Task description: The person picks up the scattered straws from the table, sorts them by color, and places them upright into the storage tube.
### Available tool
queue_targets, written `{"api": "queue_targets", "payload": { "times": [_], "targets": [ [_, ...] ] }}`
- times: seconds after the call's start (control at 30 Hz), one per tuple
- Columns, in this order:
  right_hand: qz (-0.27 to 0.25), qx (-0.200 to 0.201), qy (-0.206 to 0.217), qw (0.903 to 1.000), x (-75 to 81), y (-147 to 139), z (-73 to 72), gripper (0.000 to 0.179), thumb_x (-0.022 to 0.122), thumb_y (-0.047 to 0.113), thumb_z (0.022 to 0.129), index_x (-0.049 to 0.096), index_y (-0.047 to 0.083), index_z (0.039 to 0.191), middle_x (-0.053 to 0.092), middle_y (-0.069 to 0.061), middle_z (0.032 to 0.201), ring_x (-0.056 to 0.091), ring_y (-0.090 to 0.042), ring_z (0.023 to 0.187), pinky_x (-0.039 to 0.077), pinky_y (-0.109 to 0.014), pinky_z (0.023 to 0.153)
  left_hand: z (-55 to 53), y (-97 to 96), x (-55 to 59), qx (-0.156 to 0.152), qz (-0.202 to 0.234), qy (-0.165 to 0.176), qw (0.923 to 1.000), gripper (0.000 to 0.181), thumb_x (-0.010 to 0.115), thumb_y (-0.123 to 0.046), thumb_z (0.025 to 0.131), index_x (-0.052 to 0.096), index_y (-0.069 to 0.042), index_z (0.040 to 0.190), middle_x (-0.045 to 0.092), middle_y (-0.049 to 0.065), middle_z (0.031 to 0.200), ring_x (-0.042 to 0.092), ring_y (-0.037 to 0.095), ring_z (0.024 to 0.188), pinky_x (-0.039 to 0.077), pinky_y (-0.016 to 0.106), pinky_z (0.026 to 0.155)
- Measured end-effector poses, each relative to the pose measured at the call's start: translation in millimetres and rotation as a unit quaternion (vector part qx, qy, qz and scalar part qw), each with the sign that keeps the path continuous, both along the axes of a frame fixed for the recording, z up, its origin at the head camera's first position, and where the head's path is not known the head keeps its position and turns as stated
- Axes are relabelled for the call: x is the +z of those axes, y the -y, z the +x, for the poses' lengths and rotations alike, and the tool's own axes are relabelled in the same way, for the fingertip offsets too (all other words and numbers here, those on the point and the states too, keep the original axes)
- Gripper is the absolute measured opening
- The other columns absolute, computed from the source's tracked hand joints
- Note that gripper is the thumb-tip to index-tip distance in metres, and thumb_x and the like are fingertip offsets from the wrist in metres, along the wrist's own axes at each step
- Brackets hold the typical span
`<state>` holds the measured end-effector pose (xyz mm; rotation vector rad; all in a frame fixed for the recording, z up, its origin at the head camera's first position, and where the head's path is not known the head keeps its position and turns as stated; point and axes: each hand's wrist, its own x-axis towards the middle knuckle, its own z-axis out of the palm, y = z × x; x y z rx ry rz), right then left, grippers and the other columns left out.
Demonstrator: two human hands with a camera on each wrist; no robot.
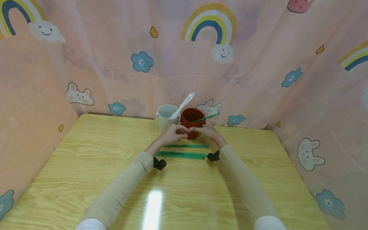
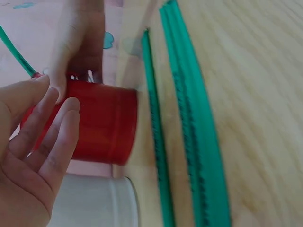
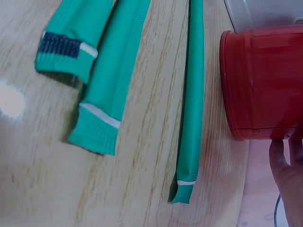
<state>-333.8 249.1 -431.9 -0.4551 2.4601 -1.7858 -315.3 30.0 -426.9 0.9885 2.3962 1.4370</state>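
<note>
A small red bucket (image 1: 192, 131) stands upright at the back of the table, a thin green wrapped stick (image 1: 207, 118) leaning out of its mouth. My right hand (image 1: 207, 129) grips the bucket's right side, thumb near the rim and fingers round the far side. In front of its left side is my left hand (image 1: 173, 133), fingers loosely extended; in the left wrist view they overlap the bucket's rim. Several long green wrapped sticks (image 2: 191, 118) with crimped ends lie across the table below both hands. One green wrapped stick (image 3: 191, 94) lies nearest the bucket, apart from the others.
A pale grey bucket (image 1: 163, 123) stands left of the red one and holds a white wrapped stick (image 1: 184, 103). Behind them hangs a pink patterned cloth (image 1: 172, 83), close to the back edge of the wooden table (image 1: 184, 198). Black wrist mounts show below both hands.
</note>
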Motion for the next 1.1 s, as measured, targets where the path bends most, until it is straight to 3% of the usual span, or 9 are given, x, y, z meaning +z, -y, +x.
{"api": "queue_targets", "payload": {
  "times": [0.27,0.4,0.6,0.8,1.1],
  "targets": [
    [0.012,-0.008,0.006,0.9999,3.3,1,3.6,0.084,0.075,0.007,0.081,0.023,0.006,0.147,0.035,-0.017,0.150,0.032,-0.034,0.138,0.034,-0.052,0.112,-3.8,10.1,-17.9,-0.025,-0.041,0.041,0.9980,0.031,0.062,-0.006,0.091,0.063,0.007,0.119,0.069,0.020,0.110,0.067,0.027,0.100,0.054,0.034,0.091],
    [0.012,-0.013,0.006,0.9998,1.6,1,2.7,0.085,0.075,0.007,0.081,0.023,0.006,0.148,0.035,-0.017,0.151,0.032,-0.034,0.138,0.033,-0.053,0.112,-6.4,13.1,-24.9,-0.033,-0.049,0.056,0.9967,0.033,0.062,-0.006,0.091,0.061,0.008,0.121,0.070,0.021,0.110,0.067,0.029,0.102,0.054,0.034,0.090],
    [0.006,-0.026,0.001,0.9996,-17.9,-3,-10.9,0.085,0.077,0.010,0.081,0.024,0.014,0.147,0.037,-0.010,0.150,0.034,-0.030,0.138,0.034,-0.052,0.112,-10.3,16.5,-32.8,-0.038,-0.052,0.054,0.9965,0.032,0.062,-0.001,0.090,0.061,0.010,0.120,0.068,0.024,0.111,0.066,0.032,0.104,0.055,0.033,0.090],
    [0.013,-0.028,-0.010,0.9995,-26.1,-5,-15.5,0.082,0.076,0.012,0.082,0.026,0.018,0.146,0.039,-0.006,0.149,0.035,-0.027,0.137,0.035,-0.052,0.111,-10.3,17.8,-36.6,-0.016,-0.089,0.069,0.9935,0.032,0.066,-0.001,0.088,0.063,0.007,0.119,0.069,0.020,0.112,0.067,0.029,0.105,0.054,0.033,0.092],
    [0.009,-0.019,0.017,0.9996,2.1,0,2.8,0.085,0.076,0.009,0.082,0.023,0.008,0.148,0.036,-0.015,0.150,0.032,-0.033,0.138,0.032,-0.052,0.113,-4.5,9.7,-31.1,0.016,-0.180,0.051,0.9822,0.030,0.076,-0.006,0.080,0.072,-0.004,0.110,0.075,0.008,0.096,0.069,0.017,0.091,0.054,0.028,0.084]
  ]
}}
